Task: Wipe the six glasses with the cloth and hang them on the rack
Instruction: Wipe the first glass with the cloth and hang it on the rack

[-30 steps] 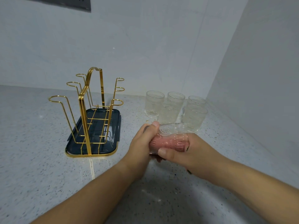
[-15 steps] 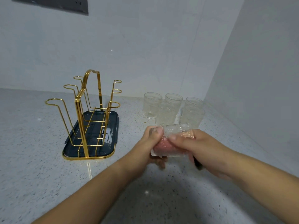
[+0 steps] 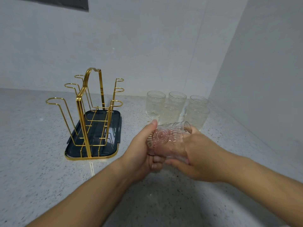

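Note:
A clear embossed glass (image 3: 170, 138) lies on its side in the air between my hands. My left hand (image 3: 141, 154) grips its base end, thumb on top. My right hand (image 3: 200, 158) wraps round the mouth end, thumb beneath and fingers behind the glass. A pink cloth (image 3: 161, 136) shows faintly through the glass wall; I cannot tell exactly where it sits. Several more glasses (image 3: 155, 104) stand upright in a cluster just behind my hands. The gold wire rack (image 3: 81, 112) stands to the left on its dark tray (image 3: 91, 157), with no glass on its hooks.
All of this is on a speckled grey counter (image 3: 32, 161) in a corner. A white wall (image 3: 262, 95) runs close along the right of the glass cluster, another across the back. A dark panel (image 3: 68, 3) is fixed high on the back wall.
The glass has turned in my hands, its mouth swinging up to the right. My right thumb moved from the top to beneath it, and the pink cloth shows less.

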Motion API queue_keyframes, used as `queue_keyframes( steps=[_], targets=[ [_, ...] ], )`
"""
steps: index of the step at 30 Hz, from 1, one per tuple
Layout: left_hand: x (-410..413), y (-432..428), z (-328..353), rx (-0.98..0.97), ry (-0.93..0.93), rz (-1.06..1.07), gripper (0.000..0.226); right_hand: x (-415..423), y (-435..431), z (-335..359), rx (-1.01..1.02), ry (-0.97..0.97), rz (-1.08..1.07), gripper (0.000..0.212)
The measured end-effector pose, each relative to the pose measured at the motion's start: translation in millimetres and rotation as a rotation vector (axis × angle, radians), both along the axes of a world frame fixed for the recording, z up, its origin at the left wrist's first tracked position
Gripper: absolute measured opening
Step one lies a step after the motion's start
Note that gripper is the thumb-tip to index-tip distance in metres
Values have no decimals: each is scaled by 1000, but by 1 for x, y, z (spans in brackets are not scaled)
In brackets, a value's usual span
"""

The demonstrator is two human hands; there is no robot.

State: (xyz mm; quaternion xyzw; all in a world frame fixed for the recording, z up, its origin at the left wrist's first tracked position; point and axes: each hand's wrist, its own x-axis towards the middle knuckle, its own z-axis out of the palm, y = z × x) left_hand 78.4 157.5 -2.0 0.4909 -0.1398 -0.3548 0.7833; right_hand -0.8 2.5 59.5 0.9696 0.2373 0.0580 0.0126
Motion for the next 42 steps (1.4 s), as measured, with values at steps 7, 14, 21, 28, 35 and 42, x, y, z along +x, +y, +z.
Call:
queue_keyframes(
  steps=[7,14,21,28,35,42],
  targets=[
    [0,2,-8,138,-415,-39,83,-3,-11,17,1028,398,-248,20],
    [-6,2,-9,57,-542,171,29,-17,13,18,1229,542,-305,18],
    [-3,1,-1,143,-30,9,60,-5,-2,-8,-26,7,-24,28],
    [3,4,-7,170,-246,-174,102,-15,-14,1,727,300,-137,28],
    [-8,-2,-7,115,-514,112,38,-22,1,11,1122,437,-257,22],
    [-8,1,6,126,-84,-9,55,-13,-8,-15,28,-3,25,27]
  ],
)
